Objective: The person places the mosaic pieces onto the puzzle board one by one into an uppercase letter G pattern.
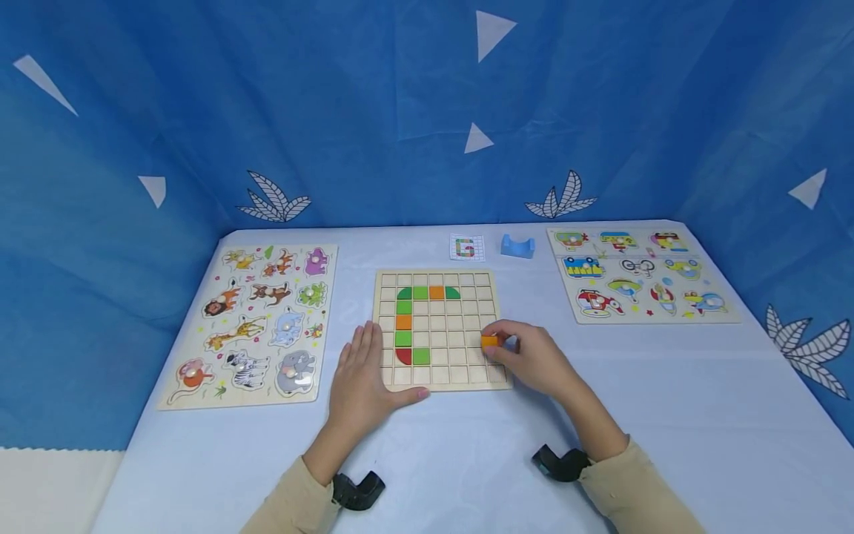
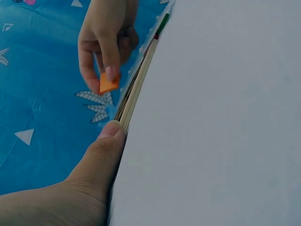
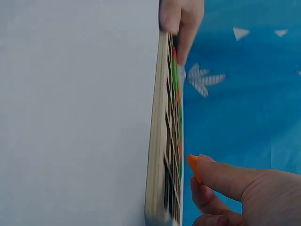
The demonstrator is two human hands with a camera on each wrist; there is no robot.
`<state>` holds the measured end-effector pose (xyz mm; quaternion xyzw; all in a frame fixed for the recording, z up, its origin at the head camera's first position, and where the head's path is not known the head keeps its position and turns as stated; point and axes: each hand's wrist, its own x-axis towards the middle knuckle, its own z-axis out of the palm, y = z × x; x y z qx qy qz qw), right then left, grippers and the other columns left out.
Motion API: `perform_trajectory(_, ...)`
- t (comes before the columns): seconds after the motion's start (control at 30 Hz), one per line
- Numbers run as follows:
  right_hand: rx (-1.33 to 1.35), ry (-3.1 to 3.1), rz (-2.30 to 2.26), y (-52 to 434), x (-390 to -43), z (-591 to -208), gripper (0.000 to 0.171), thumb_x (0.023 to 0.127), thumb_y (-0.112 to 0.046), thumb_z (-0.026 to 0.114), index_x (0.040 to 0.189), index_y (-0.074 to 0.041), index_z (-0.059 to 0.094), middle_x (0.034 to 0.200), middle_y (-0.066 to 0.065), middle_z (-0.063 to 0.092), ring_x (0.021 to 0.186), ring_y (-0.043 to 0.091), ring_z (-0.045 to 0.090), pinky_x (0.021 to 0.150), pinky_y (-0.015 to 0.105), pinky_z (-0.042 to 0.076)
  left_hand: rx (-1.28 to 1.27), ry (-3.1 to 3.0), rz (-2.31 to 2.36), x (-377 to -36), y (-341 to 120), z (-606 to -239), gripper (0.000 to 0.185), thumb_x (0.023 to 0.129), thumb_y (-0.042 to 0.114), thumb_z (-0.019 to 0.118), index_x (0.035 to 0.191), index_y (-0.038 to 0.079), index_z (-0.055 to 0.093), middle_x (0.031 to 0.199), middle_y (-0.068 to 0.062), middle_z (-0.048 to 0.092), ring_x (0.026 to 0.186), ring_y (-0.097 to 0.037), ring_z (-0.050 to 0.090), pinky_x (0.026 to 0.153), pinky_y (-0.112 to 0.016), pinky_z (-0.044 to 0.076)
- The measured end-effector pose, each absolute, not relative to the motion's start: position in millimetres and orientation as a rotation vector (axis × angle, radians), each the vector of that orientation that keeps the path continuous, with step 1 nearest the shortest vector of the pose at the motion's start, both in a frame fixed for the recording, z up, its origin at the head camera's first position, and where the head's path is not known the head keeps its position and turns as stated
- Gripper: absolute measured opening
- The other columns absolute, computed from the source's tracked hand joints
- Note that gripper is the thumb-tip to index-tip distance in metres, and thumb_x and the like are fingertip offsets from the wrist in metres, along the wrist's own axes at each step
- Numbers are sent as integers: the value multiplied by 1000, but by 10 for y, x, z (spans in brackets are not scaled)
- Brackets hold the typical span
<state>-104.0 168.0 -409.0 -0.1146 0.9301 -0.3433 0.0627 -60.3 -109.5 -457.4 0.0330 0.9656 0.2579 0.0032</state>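
A wooden grid board (image 1: 460, 371) lies mid-table, with green, orange and red tiles (image 1: 404, 324) set along its top row and left column. My right hand (image 1: 527, 356) pinches a small orange tile (image 1: 490, 341) just above the board's right side; the same tile (image 2: 108, 83) (image 3: 192, 165) shows in both wrist views. My left hand (image 1: 363, 382) lies flat at the board's left front corner, thumb (image 2: 106, 141) against the board's front edge (image 2: 136, 89). In the right wrist view the board (image 3: 157, 141) appears edge-on.
An animal peg puzzle (image 1: 256, 322) lies at the left, a vehicle peg puzzle (image 1: 637, 274) at the back right. A pattern card (image 1: 467, 247) and a small blue holder (image 1: 517, 245) sit behind the board. Blue cloth walls surround the white table (image 1: 667, 415).
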Motion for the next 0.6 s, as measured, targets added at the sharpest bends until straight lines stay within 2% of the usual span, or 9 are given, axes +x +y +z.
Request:
perform_trajectory(0.3, -502, 2687, -1066, 1168, -1047, -4168, 22, 86, -21, 78, 107, -24, 73, 80, -9, 59, 72, 12, 53, 63, 23, 47, 100, 3028, 795, -600, -1093, -4561, 137, 62, 79, 74, 158, 1, 15, 167, -15, 12, 156, -31, 6, 125, -53, 13)
perform_trajectory(0.4, -527, 2717, -1013, 1090, -1049, -4177, 21, 87, -21, 78, 108, -24, 73, 82, -10, 59, 76, 11, 53, 69, 25, 48, 104, 3018, 797, -600, -1093, -4552, 137, 63, 79, 74, 158, 1, 14, 167, -15, 11, 156, -30, 5, 125, -53, 12)
perform_trajectory(0.6, -560, 2782, -932, 1038, -1036, -4193, 21, 85, -22, 79, 106, -23, 75, 98, -10, 64, 87, 8, 56, 81, 27, 51, 102, 3006, 785, -606, -1093, -4544, 137, 63, 79, 73, 158, 2, 12, 167, -14, 10, 156, -29, 4, 126, -53, 11)
